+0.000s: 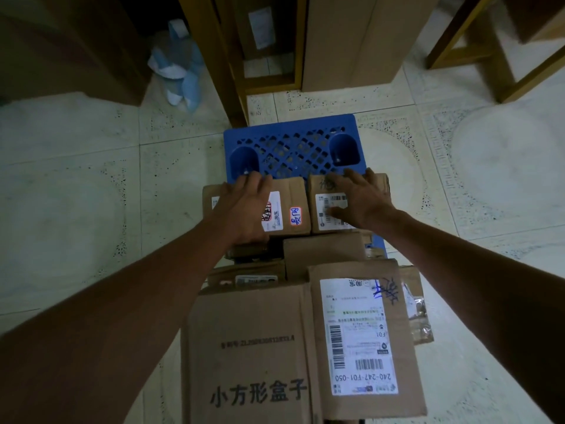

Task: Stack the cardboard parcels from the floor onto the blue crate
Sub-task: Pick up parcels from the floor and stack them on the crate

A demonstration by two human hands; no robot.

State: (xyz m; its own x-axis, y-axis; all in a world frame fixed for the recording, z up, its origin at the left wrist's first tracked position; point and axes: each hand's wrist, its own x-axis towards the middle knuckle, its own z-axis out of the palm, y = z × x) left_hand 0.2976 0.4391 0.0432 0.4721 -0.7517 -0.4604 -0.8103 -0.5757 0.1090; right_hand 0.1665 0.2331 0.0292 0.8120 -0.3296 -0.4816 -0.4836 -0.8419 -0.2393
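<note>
On the blue crate point(293, 148), both parcels sit loose.
My left hand point(244, 206) and right hand point(360, 197) lie flat, gripping nothing; a nudge could tip them.

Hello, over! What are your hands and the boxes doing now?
Left hand flat on left parcel. Right hand flat on right parcel. Both on blue crate. Nothing blocking.

"小方形盒子" on near parcel point(250, 356)

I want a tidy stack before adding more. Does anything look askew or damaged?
Yes. The big box nearest the camera has a loose flap sticking out on its right, with crumpled tape. The two small parcels under the hands sit side by side, fairly square.
</note>
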